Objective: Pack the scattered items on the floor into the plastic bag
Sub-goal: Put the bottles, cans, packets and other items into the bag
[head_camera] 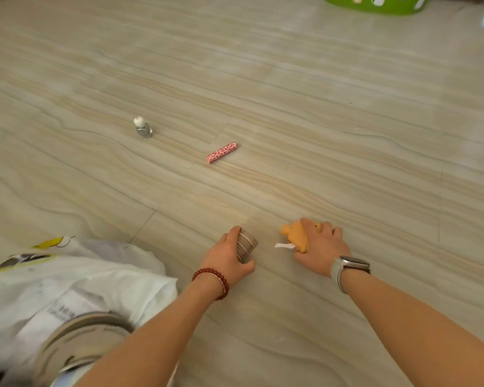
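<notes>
My left hand (226,258) is closed around a small ribbed glass cup (246,245) standing on the floor. My right hand (320,247) grips an orange toy (296,235) with a white tag, low against the floor. Farther out lie a pink leopard-print tube (222,153) and a small bottle with a white cap (142,127). The white plastic bag (95,277) sits crumpled at the lower left, beside my left forearm, with a round roll of tape (81,339) and other items inside it.
A green plastic basket (375,5) stands at the far top right edge. The floor is pale striped tile. My left wrist wears a red bead bracelet, my right wrist a watch.
</notes>
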### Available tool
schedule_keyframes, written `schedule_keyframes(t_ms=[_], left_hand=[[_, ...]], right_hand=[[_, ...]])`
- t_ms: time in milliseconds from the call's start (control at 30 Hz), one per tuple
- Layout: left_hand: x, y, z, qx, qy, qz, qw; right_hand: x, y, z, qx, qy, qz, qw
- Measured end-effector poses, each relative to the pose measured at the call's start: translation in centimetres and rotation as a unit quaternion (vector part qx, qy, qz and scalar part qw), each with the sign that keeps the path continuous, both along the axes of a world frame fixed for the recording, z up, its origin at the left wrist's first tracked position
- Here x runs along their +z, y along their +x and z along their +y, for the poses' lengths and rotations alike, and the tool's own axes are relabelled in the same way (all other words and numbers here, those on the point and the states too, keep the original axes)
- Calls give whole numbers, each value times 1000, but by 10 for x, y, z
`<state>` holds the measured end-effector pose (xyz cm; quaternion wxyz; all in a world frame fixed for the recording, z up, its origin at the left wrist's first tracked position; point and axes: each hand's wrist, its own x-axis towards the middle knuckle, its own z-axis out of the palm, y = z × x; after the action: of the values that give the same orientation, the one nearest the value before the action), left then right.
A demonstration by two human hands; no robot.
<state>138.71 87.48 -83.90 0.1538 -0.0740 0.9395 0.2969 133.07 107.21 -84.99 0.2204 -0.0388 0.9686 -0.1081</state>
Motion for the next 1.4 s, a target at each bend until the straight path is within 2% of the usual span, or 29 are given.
schedule_keyframes(t_ms=[67,133,233,300,433,567,633,700,833,900,1000,1100,1167,1233,1400], left_hand=[[33,19,-18,-11,-10,42,999],[67,38,-43,-27,-32,87,995],[113,68,-93,-2,-57,133,989],[135,92,-128,51,-63,165,983],[149,152,-188,148,-83,197,966],[137,207,-220,111,-107,108,982],[133,224,-229,105,-126,83,983],[130,235,-235,98,-144,67,982],[124,245,-240,47,-197,86,976],[123,244,-243,40,-214,119,969],[116,236,-246,57,-240,175,953],[110,228,-239,57,-228,131,963],[105,227,-235,37,-204,113,972],[101,229,-232,9,-228,117,966],[98,235,-225,-5,-283,107,953]], right_hand=[[13,17,-16,-20,-20,-18,999],[37,26,-44,-58,-129,-60,988],[85,30,-101,-72,-331,-104,935],[118,38,-143,-55,-392,-138,908],[147,76,-218,61,-423,-185,885],[145,131,-266,176,-432,-179,866],[138,155,-275,187,-445,-196,854],[128,174,-274,195,-431,-210,856],[108,187,-266,217,-343,-185,895],[102,182,-268,211,-339,-146,905],[106,172,-270,255,-324,-71,908],[103,166,-269,282,-295,-31,912],[97,165,-267,295,-257,-33,920],[92,166,-267,312,-211,-26,926],[89,162,-266,394,-46,102,912]])
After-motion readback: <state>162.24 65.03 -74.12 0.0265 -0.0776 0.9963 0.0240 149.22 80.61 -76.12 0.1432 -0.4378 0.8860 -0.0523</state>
